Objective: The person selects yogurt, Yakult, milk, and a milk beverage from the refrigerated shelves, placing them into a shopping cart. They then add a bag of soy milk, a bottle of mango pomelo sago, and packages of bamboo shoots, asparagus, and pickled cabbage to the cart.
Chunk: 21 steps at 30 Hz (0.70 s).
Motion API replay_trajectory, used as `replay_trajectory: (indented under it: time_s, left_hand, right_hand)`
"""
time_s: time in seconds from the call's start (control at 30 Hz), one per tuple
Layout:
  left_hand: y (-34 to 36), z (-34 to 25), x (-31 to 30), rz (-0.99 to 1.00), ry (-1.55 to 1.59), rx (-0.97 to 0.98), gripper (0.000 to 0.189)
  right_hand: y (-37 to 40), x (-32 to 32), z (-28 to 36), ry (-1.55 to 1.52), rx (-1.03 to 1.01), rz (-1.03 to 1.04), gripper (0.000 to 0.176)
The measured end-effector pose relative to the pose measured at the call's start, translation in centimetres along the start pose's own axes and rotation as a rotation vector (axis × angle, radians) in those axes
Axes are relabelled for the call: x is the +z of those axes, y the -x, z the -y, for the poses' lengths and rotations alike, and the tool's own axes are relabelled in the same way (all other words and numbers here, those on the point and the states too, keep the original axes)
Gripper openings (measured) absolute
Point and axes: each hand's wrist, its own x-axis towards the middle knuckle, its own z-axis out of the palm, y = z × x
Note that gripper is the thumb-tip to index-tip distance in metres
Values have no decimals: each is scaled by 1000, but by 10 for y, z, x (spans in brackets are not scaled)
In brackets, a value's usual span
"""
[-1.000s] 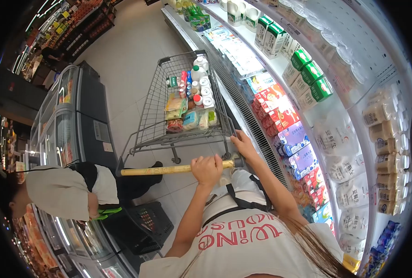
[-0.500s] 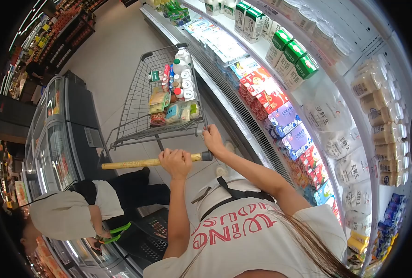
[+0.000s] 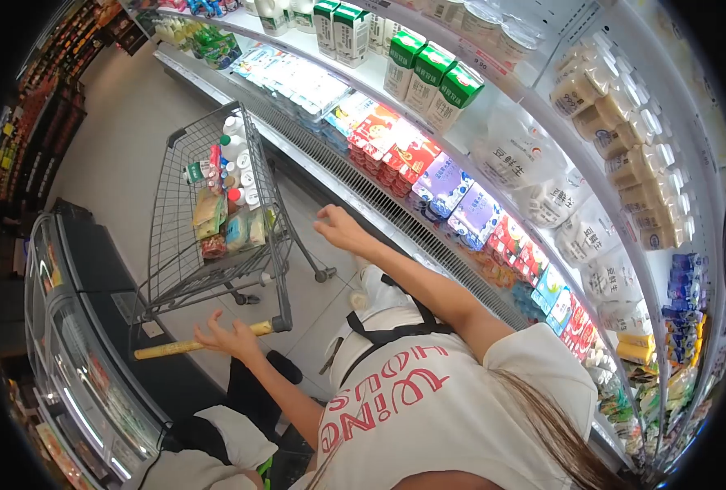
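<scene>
My left hand (image 3: pixel 229 336) has its fingers spread at the yellow handle bar (image 3: pixel 167 350) of a grey wire shopping cart (image 3: pixel 163 253). The palm lies over the bar, not wrapped round it; whether it touches cannot be told. My right hand (image 3: pixel 345 230) is in the air between the cart and the chilled shelves, holding nothing, its fingers loosely bent and apart. In the cart are white bottles (image 3: pixel 247 175), one with a red cap (image 3: pixel 236 195), a green-labelled pack (image 3: pixel 195 171) and several bagged foods (image 3: pixel 209 214).
Along the right runs a chilled shelf (image 3: pixel 363 175) with yogurt packs (image 3: pixel 443 186), green-topped milk cartons (image 3: pixel 433 75) and bagged bottles (image 3: pixel 583 237). Freezer cabinets (image 3: pixel 85 314) stand at left. Close to my left arm is another person (image 3: pixel 236 433).
My left hand has opened from its grip on the handle. My right hand has left the cart's corner. The cart and shelves now appear farther left in view, and the cart is turned.
</scene>
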Motion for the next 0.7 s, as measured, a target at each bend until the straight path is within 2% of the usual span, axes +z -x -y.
replay_trajectory:
  time_s: [0.13, 0.23, 0.33, 0.4, 0.47, 0.53, 0.6, 0.7]
  left_hand:
    - [-18, -2, -7, -103, -56, -200, 39]
    - [-29, 20, 5, -199, -25, -260, 45]
    - [-37, 32, -2, -99, -71, -218, 50]
    - [-47, 39, -5, -85, -45, -255, 53]
    - [-52, 55, -9, 7, -156, -214, 52]
    - [-57, 78, -12, 130, -311, -183, 51]
    - [-68, 62, -13, 245, -482, -377, 46]
    - [-106, -50, 4, 390, -710, -736, 45]
  right_hand:
    - [-38, -49, -54, -20, 101, -125, 44]
    - [-47, -84, -54, -183, 253, -137, 37]
    - [-69, -116, -66, -187, 296, -176, 37]
    - [-90, -125, -63, -247, 358, -169, 38]
    - [-100, -154, -60, -310, 424, -232, 40]
    - [-97, -169, -36, -235, 320, -356, 44]
    - [-117, -187, -67, -134, 219, -481, 46]
    - [-126, -218, -77, -138, 181, -653, 41]
